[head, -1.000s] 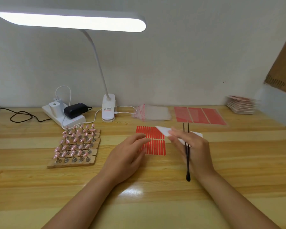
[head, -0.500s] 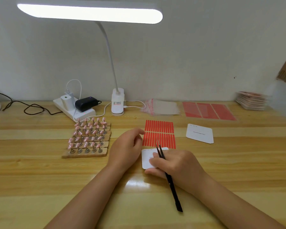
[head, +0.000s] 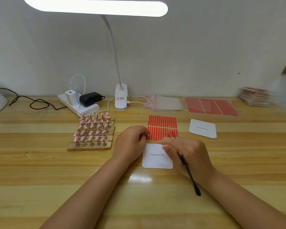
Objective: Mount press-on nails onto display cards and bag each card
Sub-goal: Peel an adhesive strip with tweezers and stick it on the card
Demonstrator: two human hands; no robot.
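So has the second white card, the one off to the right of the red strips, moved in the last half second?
No. The second white card lies right of the red strip sheet, as before; only the camera view shifted.

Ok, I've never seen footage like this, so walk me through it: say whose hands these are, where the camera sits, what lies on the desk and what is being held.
There is no machine here. A person wears a wide-angle camera on the head, looking forward and down, so you see their own two forearms reaching in from below.

The right hand grips black tweezers; it is blurred, so finer detail is unclear. The left hand, fingers curled, rests beside a white display card printed "Handmade Nail".

On the wooden desk lie a second card, a sheet of red adhesive strips, and a board of stands carrying pink press-on nails. At the back are clear bags, more red sheets, a stack of cards, a power strip and a desk lamp.
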